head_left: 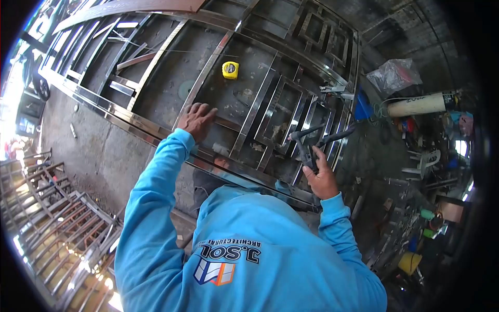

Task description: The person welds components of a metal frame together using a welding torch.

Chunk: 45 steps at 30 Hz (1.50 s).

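Note:
My left hand lies on a metal bar of a large shiny frame, its fingers spread a little and nothing gripped in them. On the right, my right hand is wrapped round the handle of a black welding torch, whose tip points up and left over the frame's narrow bars. A black cable or hose runs from the torch to the right. Beyond my left hand, a yellow tape measure rests on the dark surface between two bars.
A gas cylinder lies at the right, near a clear plastic bag and a blue object. Metal grilles stand at the lower left. Tools and a yellow container clutter the lower right.

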Motion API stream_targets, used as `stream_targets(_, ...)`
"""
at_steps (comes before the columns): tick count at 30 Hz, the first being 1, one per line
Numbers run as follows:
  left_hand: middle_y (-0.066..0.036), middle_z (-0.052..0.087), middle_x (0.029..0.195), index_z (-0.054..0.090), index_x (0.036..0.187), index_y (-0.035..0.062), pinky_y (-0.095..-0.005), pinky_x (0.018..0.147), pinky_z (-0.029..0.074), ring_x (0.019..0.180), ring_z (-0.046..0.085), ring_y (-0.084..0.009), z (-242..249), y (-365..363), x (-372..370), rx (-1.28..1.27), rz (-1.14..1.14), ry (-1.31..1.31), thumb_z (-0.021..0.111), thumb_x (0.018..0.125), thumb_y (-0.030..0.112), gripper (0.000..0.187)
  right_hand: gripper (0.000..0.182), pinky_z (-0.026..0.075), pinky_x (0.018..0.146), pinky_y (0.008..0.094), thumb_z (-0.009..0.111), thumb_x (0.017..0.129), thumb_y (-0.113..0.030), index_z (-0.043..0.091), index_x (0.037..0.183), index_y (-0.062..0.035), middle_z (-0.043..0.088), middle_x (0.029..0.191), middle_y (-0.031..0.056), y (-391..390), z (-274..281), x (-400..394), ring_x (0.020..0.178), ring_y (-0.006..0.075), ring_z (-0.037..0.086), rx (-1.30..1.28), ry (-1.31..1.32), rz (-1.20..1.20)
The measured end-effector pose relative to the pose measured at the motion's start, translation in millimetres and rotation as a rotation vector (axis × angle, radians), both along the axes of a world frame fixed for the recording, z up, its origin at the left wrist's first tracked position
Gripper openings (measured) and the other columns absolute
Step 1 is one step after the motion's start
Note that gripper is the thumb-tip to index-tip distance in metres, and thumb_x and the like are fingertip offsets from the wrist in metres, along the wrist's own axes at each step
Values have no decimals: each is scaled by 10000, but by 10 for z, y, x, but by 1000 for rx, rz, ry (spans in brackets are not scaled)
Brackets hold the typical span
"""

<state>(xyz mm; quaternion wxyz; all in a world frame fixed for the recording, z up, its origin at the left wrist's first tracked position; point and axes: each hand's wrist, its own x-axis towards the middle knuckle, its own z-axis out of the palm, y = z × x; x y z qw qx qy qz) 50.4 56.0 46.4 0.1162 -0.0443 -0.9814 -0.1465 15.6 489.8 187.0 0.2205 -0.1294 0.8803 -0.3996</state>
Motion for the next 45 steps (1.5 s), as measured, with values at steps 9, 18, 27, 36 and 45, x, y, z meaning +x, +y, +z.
stream_targets(9, -165, 689, 1280, 673, 1252, 39, -438, 1004, 515, 1204, 657, -325, 255, 962, -522, 684, 1153, -843, 565, 916, 687, 738, 674, 532, 893, 399, 682, 947, -188, 338, 1523, -120, 704, 1111, 173, -64, -243, -300, 999, 308, 707, 30, 15, 139)
stream_targets(18, -181, 692, 1269, 709, 1198, 44, -423, 1036, 510, 1179, 665, -356, 50, 1031, -698, 941, 1503, -597, 763, 826, 448, 552, 674, 536, 889, 399, 680, 952, -220, 340, 1522, -107, 712, 1106, 166, 40, -372, -248, 988, 312, 714, -76, 8, 93)
stream_targets(27, -223, 712, 1125, 656, 1168, -74, -438, 713, 625, 913, 741, -338, -506, 891, -600, 1514, 1399, -502, 779, 880, 311, 497, 688, 510, 968, 397, 682, 949, -209, 336, 1528, -77, 656, 1236, 217, 317, -471, 3, 1117, 322, 669, -88, 41, 71)
stream_targets(36, -165, 716, 990, 669, 1133, -34, -384, 526, 582, 672, 712, -310, -471, 975, -631, 1519, 1330, -601, 683, 964, 339, 409, 646, 500, 931, 342, 658, 966, -152, 337, 1516, -39, 682, 1117, 151, 335, -106, 220, 998, 204, 651, -71, -63, -188)
stream_targets(45, -211, 709, 1197, 664, 1165, -28, -445, 979, 533, 1134, 684, -358, -384, 1216, -662, 1009, 1426, -496, 800, 828, 442, 594, 643, 511, 672, 280, 646, 990, -155, 322, 1540, -74, 660, 1094, 93, 577, 30, 99, 718, 107, 582, -204, 29, -224)
